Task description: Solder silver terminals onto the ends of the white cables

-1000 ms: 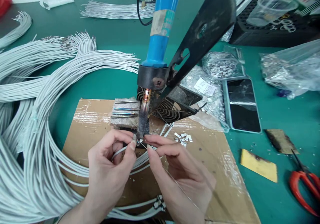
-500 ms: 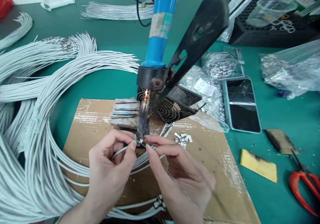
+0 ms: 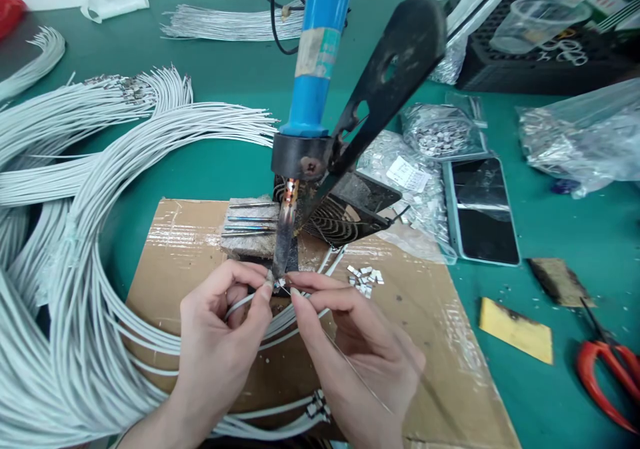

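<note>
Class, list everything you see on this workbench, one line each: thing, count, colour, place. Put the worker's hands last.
soldering iron: one, blue handle, centre, tip down
stand: one, black, holding the iron
white wires: many, white, looped at left
held wire: one, white, under the iron tip
solder wire: one, silver, across right hand
cardboard: one, brown, under the hands
metal terminals: small pile, silver, on cardboard
bags: several, clear, right rear
phone: one, dark screen, right of cardboard
sponge: one, yellow, right
scissors: one, red, right edge
cup: one, clear, top right
table: one, green, beneath everything
left hand: one, pinching held wire
right hand: one, pinching solder wire
</note>
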Motion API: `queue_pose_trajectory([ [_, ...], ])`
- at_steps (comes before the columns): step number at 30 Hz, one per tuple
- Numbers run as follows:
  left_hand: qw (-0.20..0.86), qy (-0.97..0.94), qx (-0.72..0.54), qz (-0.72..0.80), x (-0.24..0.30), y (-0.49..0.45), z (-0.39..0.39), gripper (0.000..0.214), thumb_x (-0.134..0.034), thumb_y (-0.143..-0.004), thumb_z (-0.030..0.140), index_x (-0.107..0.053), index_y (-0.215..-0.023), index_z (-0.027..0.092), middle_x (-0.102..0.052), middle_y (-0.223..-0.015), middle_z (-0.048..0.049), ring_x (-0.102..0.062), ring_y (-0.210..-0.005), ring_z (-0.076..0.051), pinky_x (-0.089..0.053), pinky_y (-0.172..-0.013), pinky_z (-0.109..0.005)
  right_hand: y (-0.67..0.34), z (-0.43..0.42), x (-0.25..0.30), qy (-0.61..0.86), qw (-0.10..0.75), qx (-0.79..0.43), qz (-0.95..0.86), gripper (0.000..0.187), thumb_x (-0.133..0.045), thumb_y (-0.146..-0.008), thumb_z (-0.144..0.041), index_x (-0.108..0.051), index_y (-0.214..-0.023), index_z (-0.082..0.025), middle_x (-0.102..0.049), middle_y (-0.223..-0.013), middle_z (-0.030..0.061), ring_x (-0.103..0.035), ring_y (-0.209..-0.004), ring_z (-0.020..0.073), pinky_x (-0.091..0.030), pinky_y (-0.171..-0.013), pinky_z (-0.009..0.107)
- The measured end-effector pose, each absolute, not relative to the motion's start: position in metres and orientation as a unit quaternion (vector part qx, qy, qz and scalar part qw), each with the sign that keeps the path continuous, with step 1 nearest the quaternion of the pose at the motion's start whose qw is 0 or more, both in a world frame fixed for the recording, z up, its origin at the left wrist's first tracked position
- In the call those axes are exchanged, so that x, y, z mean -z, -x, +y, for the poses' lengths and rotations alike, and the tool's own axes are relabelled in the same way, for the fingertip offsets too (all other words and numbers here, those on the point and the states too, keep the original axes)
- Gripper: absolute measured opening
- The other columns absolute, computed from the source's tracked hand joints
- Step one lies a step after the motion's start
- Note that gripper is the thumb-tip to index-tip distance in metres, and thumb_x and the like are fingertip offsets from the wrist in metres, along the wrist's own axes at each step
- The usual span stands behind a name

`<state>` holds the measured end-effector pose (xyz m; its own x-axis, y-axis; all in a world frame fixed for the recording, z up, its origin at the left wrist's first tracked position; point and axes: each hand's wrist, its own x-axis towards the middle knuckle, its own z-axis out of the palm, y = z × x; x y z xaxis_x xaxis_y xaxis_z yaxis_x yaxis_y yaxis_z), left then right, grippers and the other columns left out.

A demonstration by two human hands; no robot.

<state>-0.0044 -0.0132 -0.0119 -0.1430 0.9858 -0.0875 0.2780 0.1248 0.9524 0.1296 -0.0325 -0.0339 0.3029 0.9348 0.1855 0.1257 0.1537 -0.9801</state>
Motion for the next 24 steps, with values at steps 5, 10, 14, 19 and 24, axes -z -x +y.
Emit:
queue_pose_trajectory([
  [5, 0.418, -0.504, -0.435, 0.617, 0.0108, 0.0045, -0.0134, 0.014, -0.071, -0.09, 0.016, -0.07, -0.077, 0.022, -0.074, -0.085, -0.0001, -0.061, -0.063, -0.01, -0.036, -0.044, -0.016, -0.1292, -0.0313, 0.0335, 0.548, 0.595, -0.344, -0.477, 0.019, -0.075, -0.089, -0.007, -0.072, -0.082, -0.024, -0.082, -0.098, 0.0005, -0.078, -0.089, 0.0152, -0.06, -0.084, 0.025],
  [10, 0.418, -0.509, -0.435, 0.614, 0.0115, 0.004, -0.014, 0.013, -0.072, -0.09, 0.016, -0.071, -0.078, 0.021, -0.076, -0.087, -0.0007, -0.062, -0.064, -0.01, -0.037, -0.044, -0.015, -0.1292, -0.031, 0.0336, 0.544, 0.597, -0.34, -0.48, 0.02, -0.075, -0.089, -0.006, -0.073, -0.083, -0.025, -0.082, -0.098, -0.0007, -0.078, -0.089, 0.0141, -0.06, -0.084, 0.024],
  [14, 0.406, -0.511, -0.442, 0.615, 0.0119, 0.0035, -0.0133, 0.013, -0.072, -0.089, 0.016, -0.071, -0.077, 0.021, -0.075, -0.086, -0.0004, -0.063, -0.066, -0.01, -0.036, -0.044, -0.015, -0.1282, -0.0307, 0.0349, 0.541, 0.603, -0.327, -0.487, 0.019, -0.075, -0.089, -0.006, -0.074, -0.083, -0.024, -0.082, -0.096, -0.0006, -0.078, -0.088, 0.0143, -0.06, -0.083, 0.024],
  [19, 0.406, -0.522, -0.437, 0.61, 0.0126, 0.0056, -0.0126, 0.014, -0.07, -0.09, 0.016, -0.07, -0.078, 0.022, -0.075, -0.086, 0.0014, -0.062, -0.065, -0.008, -0.036, -0.045, -0.014, -0.1264, -0.031, 0.0362, 0.534, 0.613, -0.315, -0.489, 0.02, -0.074, -0.089, -0.005, -0.075, -0.085, -0.025, -0.082, -0.096, -0.0017, -0.078, -0.09, 0.0135, -0.06, -0.084, 0.023],
  [24, 0.407, -0.525, -0.422, 0.617, 0.0144, 0.0091, -0.0141, 0.013, -0.07, -0.091, 0.017, -0.07, -0.079, 0.022, -0.075, -0.088, 0.0015, -0.06, -0.063, -0.008, -0.037, -0.046, -0.014, -0.1259, -0.0313, 0.0359, 0.536, 0.603, -0.323, -0.494, 0.019, -0.074, -0.09, -0.006, -0.074, -0.084, -0.024, -0.082, -0.096, -0.0025, -0.078, -0.088, 0.0123, -0.06, -0.081, 0.021],
])
